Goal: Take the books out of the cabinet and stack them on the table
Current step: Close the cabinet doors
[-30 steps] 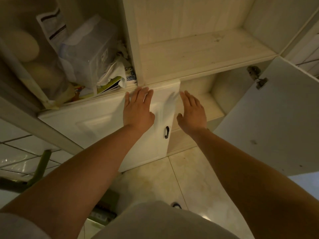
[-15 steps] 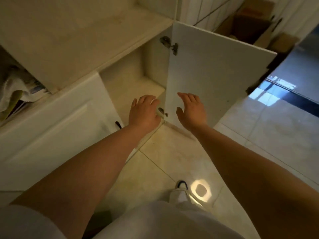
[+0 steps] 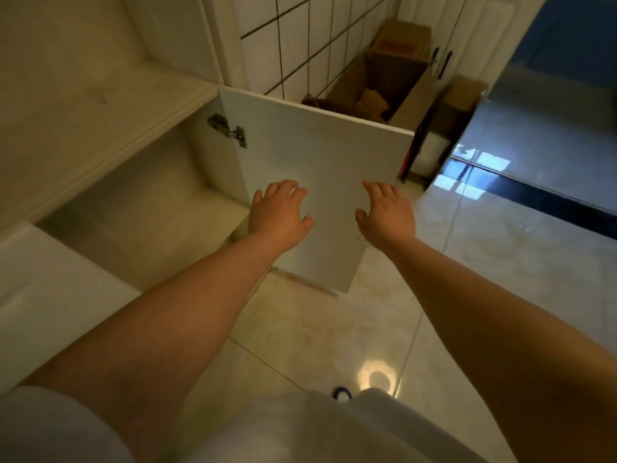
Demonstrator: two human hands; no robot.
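Note:
The white cabinet [image 3: 100, 135] fills the left of the head view. Its lower compartment [image 3: 140, 202] stands open and shows bare shelf boards; no book is in sight. The white cabinet door [image 3: 320, 155] hangs wide open on its metal hinge [image 3: 228, 130]. My left hand [image 3: 280, 212] and my right hand [image 3: 384, 212] are stretched out in front of the door's inner face, fingers loosely spread, holding nothing. Whether they touch the door cannot be told.
An open cardboard box [image 3: 377, 85] and more boxes [image 3: 460, 98] sit behind the door by the tiled wall [image 3: 300, 38]. Glossy floor tiles [image 3: 334, 329] spread below. The closed left door [image 3: 50, 295] is at the lower left. My shoe tip [image 3: 341, 392] shows below.
My view has swung right, from the cluttered left shelf to the open door. Both hands left the closed left door and moved across to the front of the open door.

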